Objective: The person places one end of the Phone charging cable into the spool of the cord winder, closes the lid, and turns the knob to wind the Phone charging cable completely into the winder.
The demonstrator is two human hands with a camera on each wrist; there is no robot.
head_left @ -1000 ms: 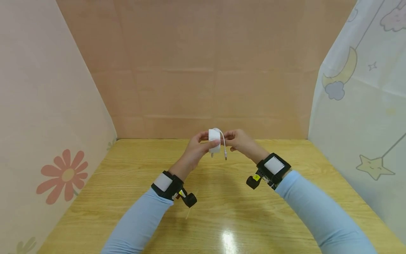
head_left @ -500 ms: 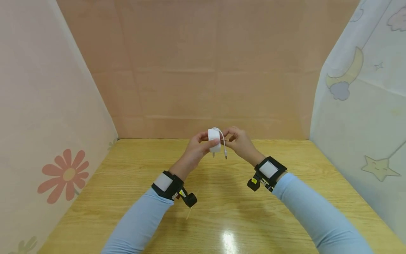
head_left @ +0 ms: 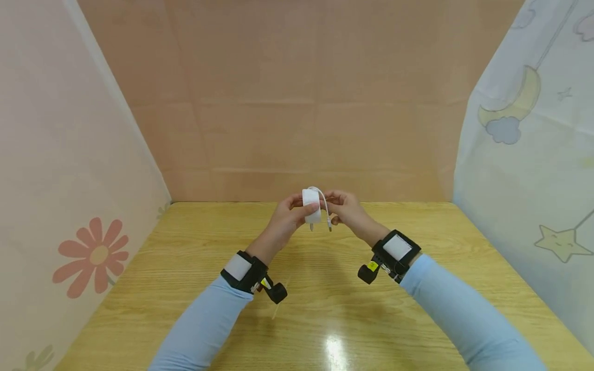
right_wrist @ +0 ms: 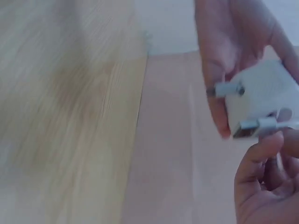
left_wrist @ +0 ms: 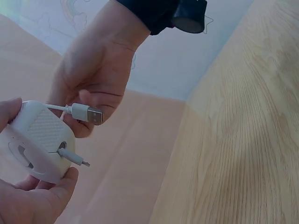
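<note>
My left hand [head_left: 289, 219] grips a small white charger block [head_left: 312, 204] above the far middle of the wooden table [head_left: 325, 314]. A thin white cable [head_left: 326, 202] loops from the block's top. My right hand [head_left: 346, 209] pinches that cable just behind its USB plug [head_left: 329, 223]. In the left wrist view the block [left_wrist: 39, 142] rests between my thumb and fingers, with the metal USB plug [left_wrist: 87, 114] held in front of the right hand [left_wrist: 96, 79]. A second short plug [left_wrist: 72, 157] sticks out of the block. The right wrist view is blurred but shows the block [right_wrist: 264, 95] and the plug [right_wrist: 254, 126].
A pink board [head_left: 297, 103] closes the back of the table. A sheet with a flower print [head_left: 88, 257] stands on the left, one with a moon and stars [head_left: 524, 134] on the right. Both wrists carry black camera straps [head_left: 252, 273].
My right hand has drawn a little closer to the block, bringing the USB plug nearer to it. The left hand has barely moved.
</note>
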